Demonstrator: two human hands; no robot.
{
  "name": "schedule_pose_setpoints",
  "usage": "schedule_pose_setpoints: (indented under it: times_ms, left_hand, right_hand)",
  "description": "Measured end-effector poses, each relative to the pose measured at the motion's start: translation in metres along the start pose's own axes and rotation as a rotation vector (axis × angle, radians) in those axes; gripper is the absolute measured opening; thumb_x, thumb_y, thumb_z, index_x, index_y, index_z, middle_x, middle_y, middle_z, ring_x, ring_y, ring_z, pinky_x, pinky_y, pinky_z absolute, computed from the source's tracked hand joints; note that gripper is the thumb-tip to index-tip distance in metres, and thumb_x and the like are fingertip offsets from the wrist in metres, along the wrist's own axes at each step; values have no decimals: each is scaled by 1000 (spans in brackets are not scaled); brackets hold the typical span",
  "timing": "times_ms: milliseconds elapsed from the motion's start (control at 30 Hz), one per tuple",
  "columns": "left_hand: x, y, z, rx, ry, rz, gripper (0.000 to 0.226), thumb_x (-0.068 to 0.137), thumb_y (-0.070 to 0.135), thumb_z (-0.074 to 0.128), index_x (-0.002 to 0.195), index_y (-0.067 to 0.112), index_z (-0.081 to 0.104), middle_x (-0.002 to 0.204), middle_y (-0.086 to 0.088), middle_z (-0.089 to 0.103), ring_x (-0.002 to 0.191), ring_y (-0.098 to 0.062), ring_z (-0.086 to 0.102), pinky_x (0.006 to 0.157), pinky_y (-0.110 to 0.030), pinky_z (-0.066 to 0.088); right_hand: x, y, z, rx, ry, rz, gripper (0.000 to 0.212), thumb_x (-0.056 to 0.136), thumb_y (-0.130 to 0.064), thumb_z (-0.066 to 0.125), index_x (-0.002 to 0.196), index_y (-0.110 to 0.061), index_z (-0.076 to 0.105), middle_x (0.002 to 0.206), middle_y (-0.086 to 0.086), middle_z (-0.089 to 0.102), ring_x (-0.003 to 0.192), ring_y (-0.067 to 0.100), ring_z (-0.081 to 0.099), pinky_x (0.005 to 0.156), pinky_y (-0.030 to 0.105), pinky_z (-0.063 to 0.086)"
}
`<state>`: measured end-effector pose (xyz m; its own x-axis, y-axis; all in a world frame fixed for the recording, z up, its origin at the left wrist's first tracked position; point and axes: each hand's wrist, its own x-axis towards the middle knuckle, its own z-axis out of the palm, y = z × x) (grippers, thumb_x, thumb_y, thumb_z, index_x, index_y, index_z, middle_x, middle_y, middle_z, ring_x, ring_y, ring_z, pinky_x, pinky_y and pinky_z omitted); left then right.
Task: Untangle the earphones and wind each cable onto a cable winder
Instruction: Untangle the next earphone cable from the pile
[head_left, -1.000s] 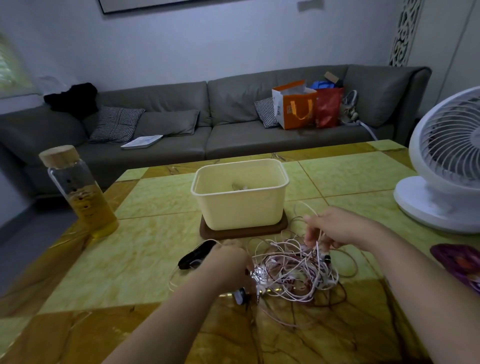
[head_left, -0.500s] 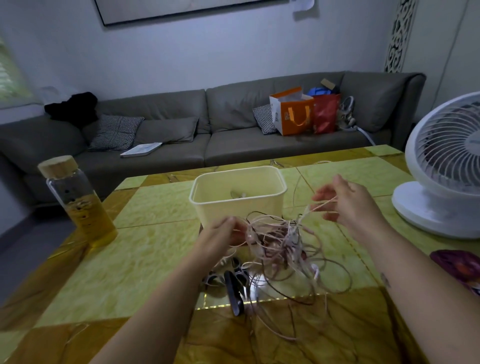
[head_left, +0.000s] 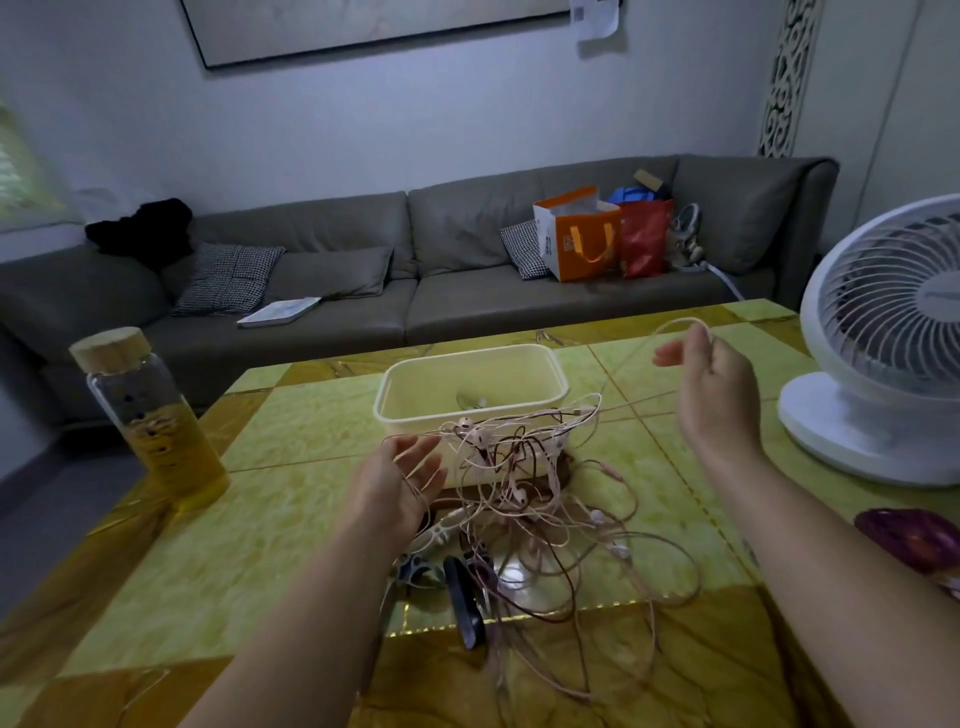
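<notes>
Right hand (head_left: 714, 387) pinches a cable loop (head_left: 675, 323) aloft; left hand (head_left: 397, 486), fingers loose, props tangled earphones (head_left: 519, 483) sagging between them.

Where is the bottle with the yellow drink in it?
In the head view, the bottle stands upright near the left edge of the table, to the left of the cream tub and the left hand, touching neither.

Grey sofa (head_left: 415, 270) against pale wall (head_left: 415, 130)
</notes>
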<state>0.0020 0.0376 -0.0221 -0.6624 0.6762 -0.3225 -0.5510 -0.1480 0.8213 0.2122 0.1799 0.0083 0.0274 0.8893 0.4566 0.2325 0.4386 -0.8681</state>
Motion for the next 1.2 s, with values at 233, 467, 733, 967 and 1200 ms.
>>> schedule_pose_setpoints:
  times_ms: [233,467,733,967,1200]
  left_hand:
    - [1,1,7,-256,1,7,31,102,16,36,73,13,45,67,-5,61,69,-17,56,75,-33,49]
    - [2,4,7,-311,-7,-10,34,101,13,29,69,14,37,61,0,36,57,-14,36,58,-26,42]
    - [5,1,-4,-443,4,-70,28,102,14,30,78,9,43,75,-7,48,73,-21,53,72,-42,52]
    - [-15,-13,17,-90,-237,-150,30,99,18,37,70,14,42,59,-3,47,65,-24,56,71,-40,48]
    - [-28,-18,36,183,-420,-168,22,98,23,40,77,17,47,73,-3,53,78,-23,58,79,-44,50]
  right_hand:
    - [-9,13,2,-877,-445,-279,49,96,-52,35,92,-18,71,101,5,66,114,26,49,115,51,14]
    - [-15,13,-5,-281,-836,161,50,73,-67,57,66,-18,60,60,-14,53,64,3,48,75,32,35]
    - [-2,6,-7,69,-666,275,23,82,-24,72,100,-9,71,110,0,68,106,8,55,93,24,33]
    - [-5,-8,0,-103,-663,154,19,82,-44,69,80,-25,72,100,-3,71,100,15,61,88,32,43]
    - [3,-10,-5,-579,-565,-114,40,93,-40,58,64,-14,67,44,-7,44,46,11,41,55,27,31]
